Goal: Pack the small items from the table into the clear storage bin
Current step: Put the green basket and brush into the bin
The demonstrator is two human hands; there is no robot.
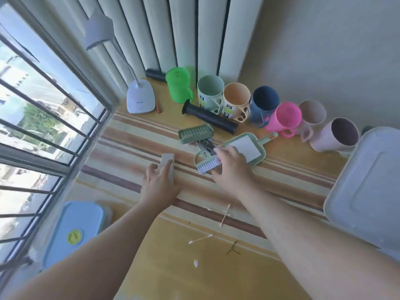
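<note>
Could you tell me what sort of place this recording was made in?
Probably a room in a home: a table beside a barred window, a radiator against the wall, and household mugs lined up.

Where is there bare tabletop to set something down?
Bare cloth lies between the desk lamp, the green soap tray and the left hand. Crowded: the cup row behind the pink cup, and the brush cluster under the right hand.
</note>
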